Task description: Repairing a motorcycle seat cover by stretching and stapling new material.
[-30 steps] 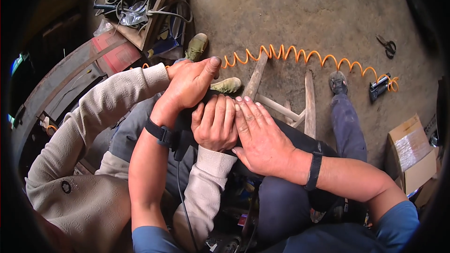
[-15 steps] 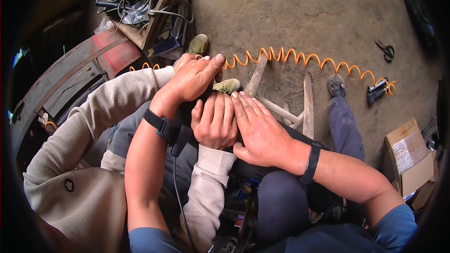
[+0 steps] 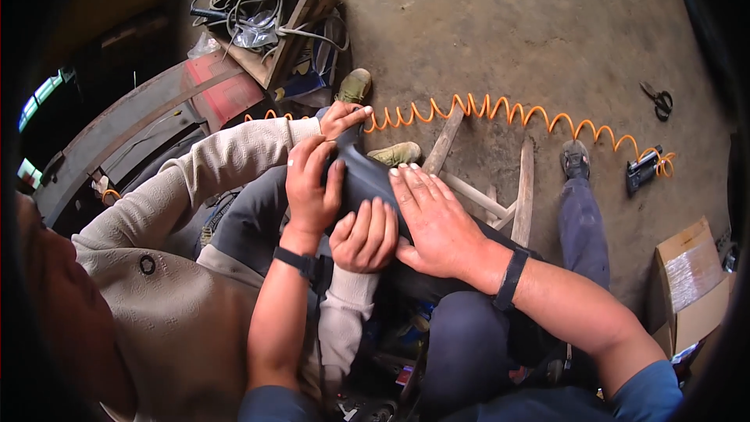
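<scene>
A smooth, dark, curved piece, its kind unclear, lies across the middle beneath several hands. My right hand rests flat on its right part, fingers stretched out. At its left edge is my left hand, fingers bent and thumb raised, apparently gripping that edge. A co-worker in a beige sweater has one loosely curled hand on the piece between my hands. The co-worker's other hand is at the piece's far end, beyond my left hand. What supports the piece is mostly hidden.
A coiled orange air hose crosses the floor to a small black tool. Scissors lie farther right. Wooden legs stand beyond my right hand. A wooden crate of cables and a cardboard box are also nearby.
My left hand has drawn back toward me from the far end, uncovering more of the dark piece and the co-worker's far hand. My right hand stays flat. The view has shifted slightly.
</scene>
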Motion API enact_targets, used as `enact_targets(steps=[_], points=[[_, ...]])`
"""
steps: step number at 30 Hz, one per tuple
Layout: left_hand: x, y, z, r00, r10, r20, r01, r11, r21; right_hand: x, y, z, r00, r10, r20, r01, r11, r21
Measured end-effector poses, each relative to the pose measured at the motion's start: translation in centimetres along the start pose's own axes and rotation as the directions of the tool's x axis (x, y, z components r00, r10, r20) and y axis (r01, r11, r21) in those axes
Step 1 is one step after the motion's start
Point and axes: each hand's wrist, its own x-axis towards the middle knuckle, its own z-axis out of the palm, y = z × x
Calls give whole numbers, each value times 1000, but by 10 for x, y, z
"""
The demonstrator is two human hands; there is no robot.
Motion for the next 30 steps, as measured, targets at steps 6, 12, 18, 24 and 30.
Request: enact_targets(steps=[6, 12, 18, 24, 30], points=[[3, 18, -6, 874, 361, 326, -355, 932, -79, -1, 1, 0, 998, -14, -53, 11, 999, -51], [7, 19, -3, 893, 309, 327, -303, 950, -69, 1, 1, 0, 998, -34, -44, 30, 996, -78], [33, 13, 9, 900, 240, 365, -225, 971, -85, 6, -27, 6, 993, -111, -46, 102, 980, -174], [57, 12, 19, 836, 125, 535, -136, 990, -19, 28, -33, 21, 987, -50, -150, 25, 987, -162], [72, 5, 33, 895, -4, 446, 73, 988, -137, 65, -31, 25, 996, -26, -91, 5, 976, -217]])
